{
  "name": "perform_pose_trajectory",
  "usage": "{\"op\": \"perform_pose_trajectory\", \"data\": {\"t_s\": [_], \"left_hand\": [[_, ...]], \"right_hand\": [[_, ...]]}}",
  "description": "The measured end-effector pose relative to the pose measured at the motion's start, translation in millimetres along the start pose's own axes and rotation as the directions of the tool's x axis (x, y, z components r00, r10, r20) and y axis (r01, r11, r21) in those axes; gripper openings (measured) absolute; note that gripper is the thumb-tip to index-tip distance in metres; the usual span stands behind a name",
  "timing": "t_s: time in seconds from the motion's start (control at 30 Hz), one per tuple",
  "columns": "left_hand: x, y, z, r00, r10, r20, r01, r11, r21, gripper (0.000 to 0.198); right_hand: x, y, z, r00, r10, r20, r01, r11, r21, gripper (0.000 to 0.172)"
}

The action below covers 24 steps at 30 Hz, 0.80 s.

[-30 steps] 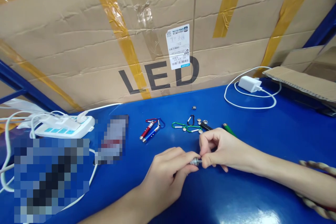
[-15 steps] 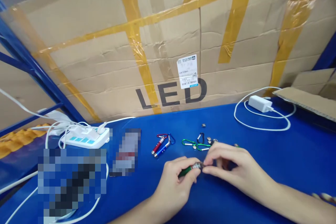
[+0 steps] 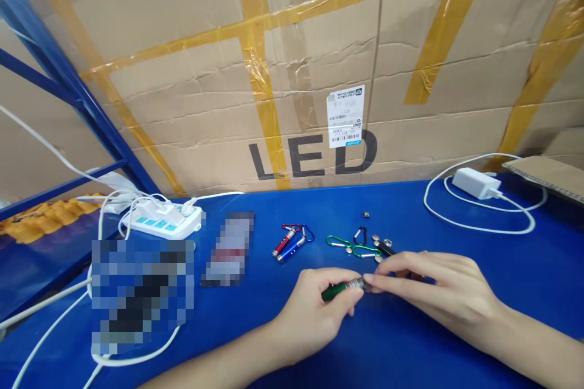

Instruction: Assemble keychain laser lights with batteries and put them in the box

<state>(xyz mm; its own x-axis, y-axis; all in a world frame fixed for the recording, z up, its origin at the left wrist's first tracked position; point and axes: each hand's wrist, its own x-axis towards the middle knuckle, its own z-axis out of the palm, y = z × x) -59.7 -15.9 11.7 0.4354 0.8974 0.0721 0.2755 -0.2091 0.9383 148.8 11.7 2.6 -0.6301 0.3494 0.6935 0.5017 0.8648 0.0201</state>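
Observation:
My left hand (image 3: pixel 322 310) is closed around a small green keychain flashlight (image 3: pixel 334 290), its silver end pointing right. Thumb and forefinger of my right hand (image 3: pixel 440 289) pinch the flashlight's silver tip; the exact part between them is mostly hidden. Just beyond my right fingers lies a black flashlight (image 3: pixel 385 248), partly covered by the hand. Near it are a green carabiner (image 3: pixel 366 251), another green carabiner (image 3: pixel 338 241), a black carabiner (image 3: pixel 360 235) and several small round silver pieces (image 3: pixel 375 238), which look like button cells.
A red flashlight (image 3: pixel 283 243) and a blue flashlight (image 3: pixel 291 250), both with carabiners, lie left of the loose parts. Farther left are a blurred-out flat object (image 3: pixel 228 249) and a white power strip (image 3: pixel 171 228) with cables. A white charger (image 3: pixel 477 183) sits back right, before a large cardboard box (image 3: pixel 196 109).
The view has shifted, so the things on the table appear farther right. Both hands stay at the green flashlight, and more of the black flashlight shows beside my right fingers.

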Motion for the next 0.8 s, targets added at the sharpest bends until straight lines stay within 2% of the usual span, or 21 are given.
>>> {"op": "perform_pose_trajectory", "data": {"t_s": [0.1, 0.2, 0.3, 0.37, 0.47, 0.63, 0.8], "left_hand": [[-0.8, 2.7, -1.3, 1.000, 0.005, 0.029, -0.005, 1.000, -0.007, 0.024], [-1.4, 4.4, -1.8, 0.998, 0.038, 0.053, -0.038, 0.999, 0.015, 0.025], [-1.6, 4.1, -1.1, 0.996, 0.045, 0.073, -0.048, 0.998, 0.032, 0.026], [-1.8, 3.4, -0.3, 0.996, 0.034, 0.081, -0.036, 0.999, 0.029, 0.024], [-2.5, 2.5, 0.7, 0.996, 0.033, 0.088, -0.035, 0.999, 0.019, 0.022], [-4.0, 0.9, 2.0, 0.997, 0.027, 0.072, -0.029, 0.999, 0.024, 0.020], [-3.9, 0.6, 2.4, 0.996, 0.060, 0.063, -0.062, 0.997, 0.035, 0.021]], "right_hand": [[-0.2, 0.6, -2.2, 0.999, -0.009, 0.045, 0.007, 0.999, 0.033, 0.029], [1.4, 0.9, -3.9, 0.996, -0.007, 0.094, -0.010, 0.985, 0.175, 0.029], [3.6, -0.7, -4.4, 0.988, 0.043, 0.150, -0.094, 0.930, 0.354, 0.025], [4.6, -3.2, -4.3, 0.977, 0.074, 0.201, -0.153, 0.897, 0.414, 0.025], [4.4, -7.0, -3.9, 0.964, 0.102, 0.246, -0.206, 0.871, 0.446, 0.026], [4.2, -10.0, -2.6, 0.954, 0.161, 0.253, -0.268, 0.835, 0.480, 0.025], [13.9, -11.8, -3.5, 0.911, 0.286, 0.297, -0.408, 0.732, 0.546, 0.032]]}}
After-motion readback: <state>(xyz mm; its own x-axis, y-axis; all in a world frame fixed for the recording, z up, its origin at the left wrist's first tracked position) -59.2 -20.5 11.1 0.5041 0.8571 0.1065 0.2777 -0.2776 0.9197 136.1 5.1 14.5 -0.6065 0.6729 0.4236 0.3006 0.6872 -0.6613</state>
